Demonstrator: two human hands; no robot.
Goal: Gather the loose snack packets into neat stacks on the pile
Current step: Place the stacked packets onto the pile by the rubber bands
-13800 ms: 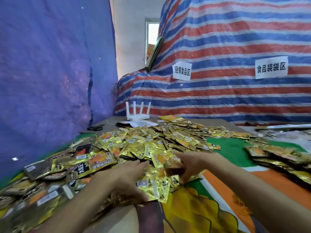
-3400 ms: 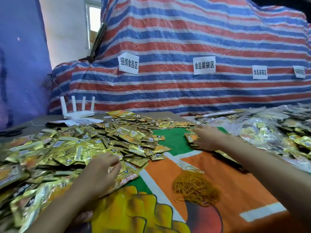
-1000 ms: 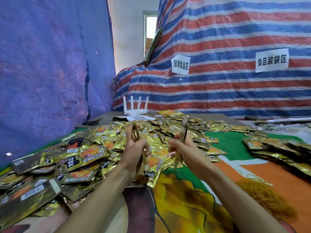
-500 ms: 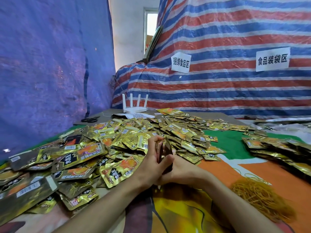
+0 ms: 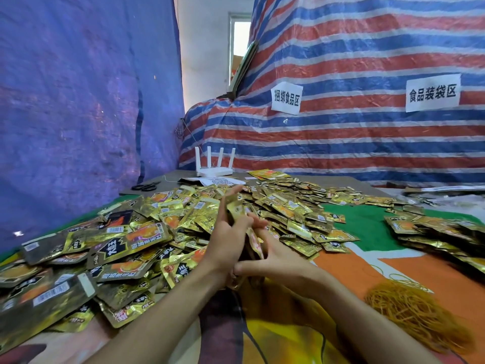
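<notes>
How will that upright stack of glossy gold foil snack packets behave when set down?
Probably slippery: the stack of gold foil packets is glossy and may fan out once the left hand and right hand release. Likely light and bendy, like the crinkled loose packets heaped beside it. Stood on edge, it would probably topple.

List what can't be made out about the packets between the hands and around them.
1. Held packets: count hidden, head view, by left hand and right hand.
2. Loose pile: cut off by left edge.
3. Rubber bands: blurred at the corner.
</notes>
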